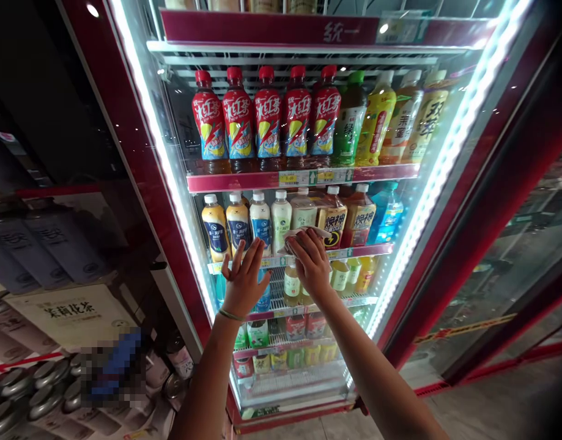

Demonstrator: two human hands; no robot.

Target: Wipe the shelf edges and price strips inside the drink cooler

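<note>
My right hand (314,264) presses a pale, crumpled cloth (324,233) against the glass door of a lit drinks fridge, fingers bent over it. Lower and to the left, my left hand (244,278) rests with spread fingers on or close to the glass and holds nothing. A thin band (232,315) circles my left wrist. Behind the hands stand white-capped bottles, among them a yellow-and-blue bottle (215,229) and a dark-labelled bottle (333,217). Reflected spots of light show on the glass. The right palm is hidden.
Red-capped iced tea bottles (268,116) line the shelf above. Bright light strips (450,177) run down both sides of the fridge. At left stand stacked bottle packs (55,244) and several silver-topped bottles (46,397). Another red-framed glass door (496,269) is at right.
</note>
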